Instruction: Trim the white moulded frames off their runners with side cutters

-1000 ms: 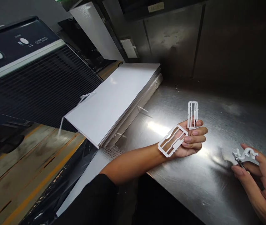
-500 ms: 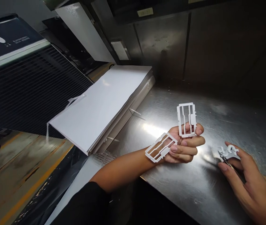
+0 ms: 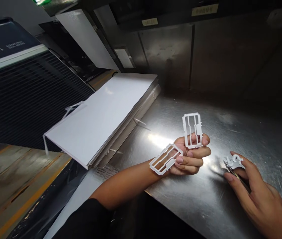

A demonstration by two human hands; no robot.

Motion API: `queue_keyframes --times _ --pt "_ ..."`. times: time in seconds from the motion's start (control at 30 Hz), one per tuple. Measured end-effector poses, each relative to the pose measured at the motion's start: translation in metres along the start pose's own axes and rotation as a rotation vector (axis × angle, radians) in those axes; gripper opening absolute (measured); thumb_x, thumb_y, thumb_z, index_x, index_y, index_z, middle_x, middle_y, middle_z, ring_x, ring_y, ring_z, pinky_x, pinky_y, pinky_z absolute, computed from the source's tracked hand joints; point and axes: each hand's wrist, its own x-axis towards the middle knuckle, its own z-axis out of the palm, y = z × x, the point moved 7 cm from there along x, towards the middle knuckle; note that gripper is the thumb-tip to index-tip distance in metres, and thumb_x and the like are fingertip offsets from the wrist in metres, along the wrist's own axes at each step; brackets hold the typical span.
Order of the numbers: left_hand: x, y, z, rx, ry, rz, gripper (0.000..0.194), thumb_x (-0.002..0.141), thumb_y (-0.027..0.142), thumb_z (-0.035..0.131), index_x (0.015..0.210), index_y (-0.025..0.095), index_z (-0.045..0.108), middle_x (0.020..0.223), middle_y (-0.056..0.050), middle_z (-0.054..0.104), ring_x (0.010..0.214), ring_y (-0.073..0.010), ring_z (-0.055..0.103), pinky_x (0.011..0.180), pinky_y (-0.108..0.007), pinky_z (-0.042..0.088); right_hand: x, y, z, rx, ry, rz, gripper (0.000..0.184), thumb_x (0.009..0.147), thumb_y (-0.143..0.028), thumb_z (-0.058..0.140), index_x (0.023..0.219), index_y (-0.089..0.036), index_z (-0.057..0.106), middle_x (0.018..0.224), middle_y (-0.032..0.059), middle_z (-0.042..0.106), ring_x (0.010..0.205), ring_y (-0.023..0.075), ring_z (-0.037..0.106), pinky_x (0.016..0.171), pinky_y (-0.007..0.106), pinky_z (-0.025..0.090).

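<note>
My left hand (image 3: pixel 193 156) is closed, palm up, just above the steel table (image 3: pixel 200 202). Its thumb and forefinger pinch one white plastic frame (image 3: pixel 193 129) upright, and a second white plastic frame (image 3: pixel 166 158) lies flat under the other fingers, sticking out toward the wrist. My right hand (image 3: pixel 257 196) rests low at the right with its fingers curled round a small dark metal cutter (image 3: pixel 231 169). A small white plastic scrap (image 3: pixel 235 160) sits at the tool's tip by my fingertips.
A thick stack of white sheets (image 3: pixel 101 116) lies on the table's left end and overhangs its edge. Left of it stands a dark machine with a ribbed front (image 3: pixel 26 96). Dark metal panels (image 3: pixel 205 56) close the back. A floor with yellow lines (image 3: pixel 19 186) shows lower left.
Both hands have drifted left in the view as the camera turned. The upright frame has been turned in my left fingers to show its broad face. My right hand has moved closer to the left.
</note>
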Motion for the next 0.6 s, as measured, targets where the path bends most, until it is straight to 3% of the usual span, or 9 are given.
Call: queue_keyframes --times 0.17,0.37,0.6 --pt "0.001 0.002 -0.001 -0.033 -0.048 0.02 0.05 0.122 0.034 0.026 0.098 0.019 0.067 0.064 0.006 0.034 0.033 -0.0065 0.003 0.027 -0.013 0.014 0.001 0.006 -0.001 -0.03 0.039 0.01 0.065 0.114 -0.083 0.053 0.155 -0.033 0.055 0.102 -0.0002 0.079 0.049 0.0213 0.067 0.048 0.029 0.06" --pt "0.001 0.001 0.0 -0.022 -0.035 0.002 0.04 0.12 0.035 0.037 0.096 0.02 0.066 0.062 0.006 0.033 0.033 -0.0069 0.004 0.027 -0.013 0.007 0.006 0.009 0.004 -0.028 -0.006 -0.033 0.06 0.119 -0.075 0.052 0.156 -0.027 0.051 0.107 0.0035 0.079 0.064 0.0238 0.075 0.058 0.027 0.063" --pt "0.0 0.003 0.007 0.023 -0.092 0.01 0.034 0.117 0.034 0.044 0.094 0.02 0.064 0.062 0.007 0.031 0.034 -0.006 0.004 0.028 -0.014 0.008 0.003 0.011 0.001 -0.042 -0.005 -0.039 0.059 0.119 -0.077 0.051 0.156 -0.031 0.051 0.1 0.0003 0.077 0.057 0.0231 0.071 0.057 0.029 0.062"
